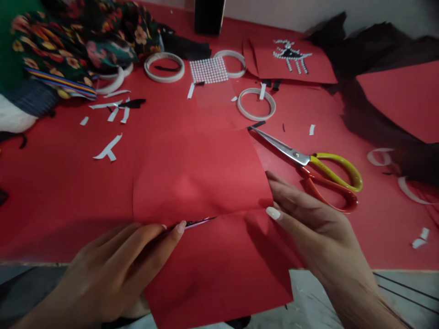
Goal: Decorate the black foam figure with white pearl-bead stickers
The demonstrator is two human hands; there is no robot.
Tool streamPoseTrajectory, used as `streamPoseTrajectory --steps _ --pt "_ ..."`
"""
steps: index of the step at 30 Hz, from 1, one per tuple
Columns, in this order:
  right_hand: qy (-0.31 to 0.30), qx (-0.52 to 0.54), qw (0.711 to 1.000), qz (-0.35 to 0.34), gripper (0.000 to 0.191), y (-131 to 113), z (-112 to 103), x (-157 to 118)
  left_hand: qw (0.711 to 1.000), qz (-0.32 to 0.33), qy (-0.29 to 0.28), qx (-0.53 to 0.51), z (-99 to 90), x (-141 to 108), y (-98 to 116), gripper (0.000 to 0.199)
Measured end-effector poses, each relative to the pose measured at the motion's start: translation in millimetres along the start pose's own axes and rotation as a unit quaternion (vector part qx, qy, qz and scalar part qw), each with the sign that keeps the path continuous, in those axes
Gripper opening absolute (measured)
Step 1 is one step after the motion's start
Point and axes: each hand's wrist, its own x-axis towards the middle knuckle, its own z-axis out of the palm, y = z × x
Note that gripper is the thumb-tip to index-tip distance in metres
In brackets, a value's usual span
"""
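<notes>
Pinching a slim, pointed, dark shiny tool [200, 223] in the nearly closed left hand [116, 267], resting it along the crease of a red paper sheet [202, 178]. Gripping that sheet's right edge between thumb and fingers of the right hand [315, 228], overhanging the red tabletop [51, 183]. Having yellow-and-orange-handled steel scissors [296, 155] just beyond. Facing, farther off, a white tape ring [255, 118] and a grid of white pearl beads [208, 70].

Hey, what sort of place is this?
Most likely a craft workspace: there's red paper being held at a red tabletop, plus scissors and a sheet of pearl-like beads.
</notes>
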Motion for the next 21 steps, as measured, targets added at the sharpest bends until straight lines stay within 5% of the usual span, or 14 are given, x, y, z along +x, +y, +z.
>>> streamPoseTrajectory --steps 4,11,15,21 --pt "-0.008 -0.034 0.999 -0.028 0.003 -2 -1 0 0.999 -0.003 -0.004 0.034 -1.5 -1 3 0.048" --pt "0.049 -0.272 0.948 -0.159 0.004 -5 9 -3 0.998 0.041 0.020 0.031 0.6 -3 -1 0.045" --pt "0.084 -0.313 0.936 -0.136 0.011 -8 13 0 0.998 0.049 0.003 0.037 -1.0 -2 0 0.045" --pt "0.049 -0.289 0.953 -0.073 0.021 -19 15 7 0.999 0.021 0.006 0.046 -2.8 2 6 0.040"
